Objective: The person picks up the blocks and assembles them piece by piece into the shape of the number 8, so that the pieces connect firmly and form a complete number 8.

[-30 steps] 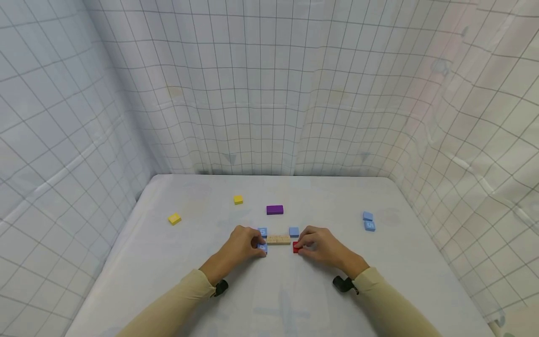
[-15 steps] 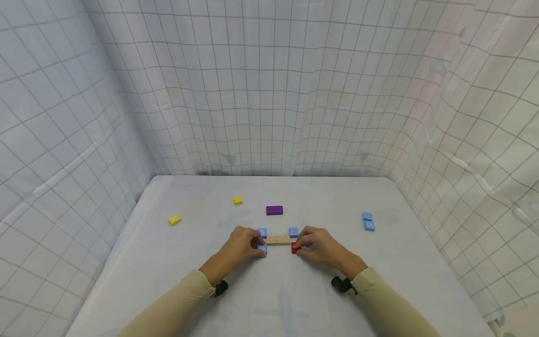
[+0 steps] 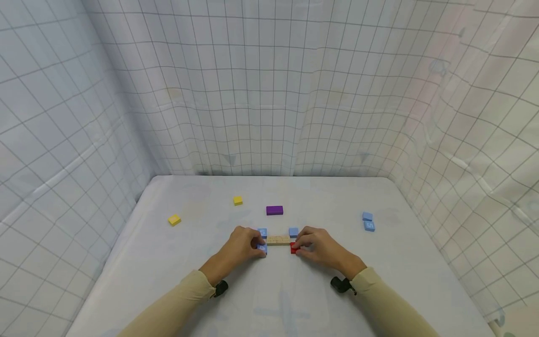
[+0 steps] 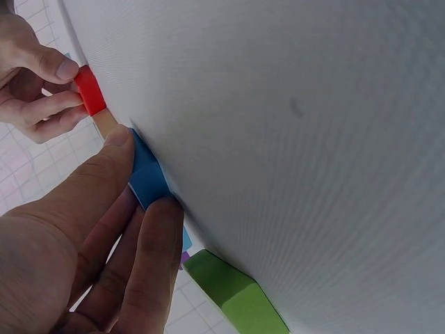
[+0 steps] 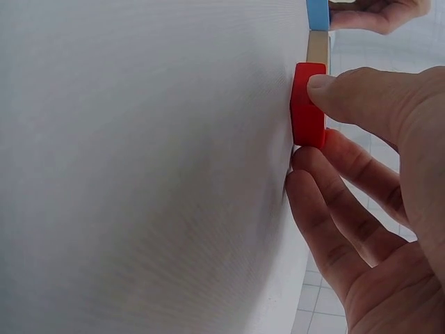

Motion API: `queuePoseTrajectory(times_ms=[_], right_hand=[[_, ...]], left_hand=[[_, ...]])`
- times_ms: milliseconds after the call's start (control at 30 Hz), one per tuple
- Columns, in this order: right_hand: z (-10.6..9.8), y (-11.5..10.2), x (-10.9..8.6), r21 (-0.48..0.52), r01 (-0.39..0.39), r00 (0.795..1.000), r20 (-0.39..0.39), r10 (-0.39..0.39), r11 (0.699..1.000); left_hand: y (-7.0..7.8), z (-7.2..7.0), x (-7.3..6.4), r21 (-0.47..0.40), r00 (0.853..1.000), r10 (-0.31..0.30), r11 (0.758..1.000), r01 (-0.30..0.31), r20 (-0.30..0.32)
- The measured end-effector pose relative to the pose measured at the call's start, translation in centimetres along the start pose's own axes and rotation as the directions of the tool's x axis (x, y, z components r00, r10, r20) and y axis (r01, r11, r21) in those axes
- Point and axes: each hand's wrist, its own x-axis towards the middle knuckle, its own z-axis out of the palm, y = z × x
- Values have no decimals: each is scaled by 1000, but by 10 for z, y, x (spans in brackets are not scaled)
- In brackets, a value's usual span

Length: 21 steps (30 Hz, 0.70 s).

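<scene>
Blue blocks (image 4: pixel 149 175) numbered five, one pinched by the left hand (image 3: pixel 237 244) at the left end of the one wooden block (image 3: pixel 278 240); the right hand (image 3: pixel 320 245) pinched the one red block (image 5: pixel 309 118) at the right end. Two yellow blocks (image 3: pixel 237 201), one purple block (image 3: pixel 274 210) and one green block (image 4: pixel 233 291) lay on the table (image 3: pixel 202 206).

- My left sleeve (image 3: pixel 168 306) is long, plain khaki cloth, creased near the left cuff (image 3: pixel 203 282).
- My right sleeve (image 3: pixel 389 304) is the same khaki, ending in a plain right cuff (image 3: pixel 364 279).
- I wear a small, dark, rounded gadget (image 3: pixel 221 288) at my left wrist.
- At my right wrist: a black barrel-shaped gadget (image 3: pixel 340 284).
- My left fingers (image 4: pixel 156 243) and right fingers (image 5: pixel 348 200) are bare.
</scene>
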Motion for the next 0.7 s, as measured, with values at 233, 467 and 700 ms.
queuePoseTrajectory(times_ms=[233, 467, 700], right_hand=[[1, 1, -1, -4, 7, 1000, -18, -7, 1000], [0, -1, -1, -4, -28, 1000, -10, 28, 1000], [0, -1, -1, 3, -35, 999, -8, 35, 999]], left_hand=[[6, -3, -2, -23, 999, -41, 999, 41, 11], [-1, 0, -1, -22, 1000, 1, 1000, -1, 5], [7, -1, -1, -11, 998, -56, 998, 56, 12]])
